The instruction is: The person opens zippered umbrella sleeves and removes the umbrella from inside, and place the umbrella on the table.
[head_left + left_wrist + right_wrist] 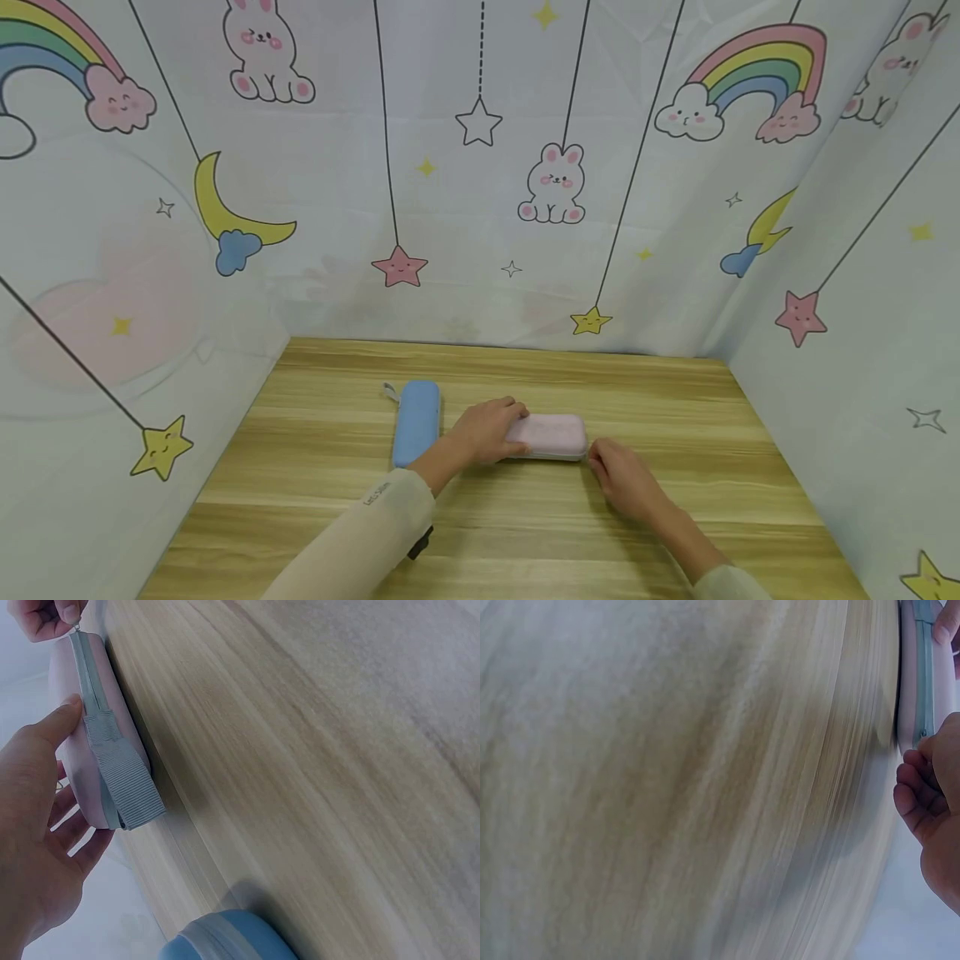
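A pink zippered case (551,436) lies lengthwise on the wooden table. My left hand (489,431) grips its left end, thumb on the near side and fingers over the far side. In the left wrist view a grey zipper (91,675) runs along the case's side, with a ribbed grey fabric tab (131,784) at the end by my left hand. My right hand (622,477) is at the other end, fingers curled. It pinches the zipper pull (76,627) at the corner; most of the pull is hidden by the fingertips.
A blue case (417,423) with a grey strap (391,392) lies to the left of the pink one, partly behind my left forearm. The wooden tabletop (525,542) is bordered by white printed curtains (465,217) at the back and both sides.
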`<state>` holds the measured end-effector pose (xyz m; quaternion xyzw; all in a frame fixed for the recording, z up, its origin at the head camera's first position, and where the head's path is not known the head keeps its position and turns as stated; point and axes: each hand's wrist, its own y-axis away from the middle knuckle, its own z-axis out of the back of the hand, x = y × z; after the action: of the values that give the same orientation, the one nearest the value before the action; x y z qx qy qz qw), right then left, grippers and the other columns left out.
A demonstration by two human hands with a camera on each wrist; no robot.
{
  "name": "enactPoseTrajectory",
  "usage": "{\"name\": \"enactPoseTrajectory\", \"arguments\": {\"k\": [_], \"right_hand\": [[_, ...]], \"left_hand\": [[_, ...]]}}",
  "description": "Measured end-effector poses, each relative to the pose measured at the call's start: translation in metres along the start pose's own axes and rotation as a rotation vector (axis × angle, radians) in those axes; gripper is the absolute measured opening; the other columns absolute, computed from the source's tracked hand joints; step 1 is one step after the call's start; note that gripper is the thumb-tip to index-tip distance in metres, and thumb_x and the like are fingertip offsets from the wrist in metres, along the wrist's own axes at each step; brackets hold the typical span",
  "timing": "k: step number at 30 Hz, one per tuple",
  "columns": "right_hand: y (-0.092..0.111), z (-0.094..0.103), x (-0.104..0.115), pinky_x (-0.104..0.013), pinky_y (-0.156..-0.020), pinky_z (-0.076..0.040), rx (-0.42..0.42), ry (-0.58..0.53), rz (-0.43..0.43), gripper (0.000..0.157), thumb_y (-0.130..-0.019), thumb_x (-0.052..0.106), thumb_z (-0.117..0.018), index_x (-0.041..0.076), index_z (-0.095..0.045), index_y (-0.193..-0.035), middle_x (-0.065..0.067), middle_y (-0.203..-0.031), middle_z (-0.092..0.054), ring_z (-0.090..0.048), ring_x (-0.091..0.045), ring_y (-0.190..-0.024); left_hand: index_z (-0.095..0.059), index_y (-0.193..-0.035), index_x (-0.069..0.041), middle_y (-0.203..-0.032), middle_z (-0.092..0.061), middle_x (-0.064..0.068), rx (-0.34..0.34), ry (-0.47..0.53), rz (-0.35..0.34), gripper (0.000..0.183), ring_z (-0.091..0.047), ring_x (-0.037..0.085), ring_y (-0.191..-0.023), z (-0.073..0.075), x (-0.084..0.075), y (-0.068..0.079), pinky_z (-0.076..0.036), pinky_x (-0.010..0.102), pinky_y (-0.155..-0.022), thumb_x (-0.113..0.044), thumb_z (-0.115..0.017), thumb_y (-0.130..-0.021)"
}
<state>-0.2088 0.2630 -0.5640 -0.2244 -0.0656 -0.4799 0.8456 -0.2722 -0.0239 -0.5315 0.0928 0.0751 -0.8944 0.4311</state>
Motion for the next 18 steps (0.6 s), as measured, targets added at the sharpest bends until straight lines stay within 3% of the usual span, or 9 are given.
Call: {"name": "enactPoseTrajectory", "arguments": {"k": [18], "right_hand": [[-0.0017, -0.0029, 0.0053, -0.024, -0.061, -0.043, 0.003, -0.028, -0.006, 0.009, -0.096, 0.006, -0.064, 0.012, -0.060, -0.091, 0.011, -0.080, -0.052, -0.046, -0.005, -0.070]], "left_hand": [[-0.057, -0.135, -0.023, -0.126, -0.058, -0.004, -0.012, -0.003, -0.003, 0.060, -0.060, 0.015, -0.110, -0.0024, 0.0019, 0.0004, -0.053, 0.037, -0.088, -0.063, -0.060, -0.090]]}}
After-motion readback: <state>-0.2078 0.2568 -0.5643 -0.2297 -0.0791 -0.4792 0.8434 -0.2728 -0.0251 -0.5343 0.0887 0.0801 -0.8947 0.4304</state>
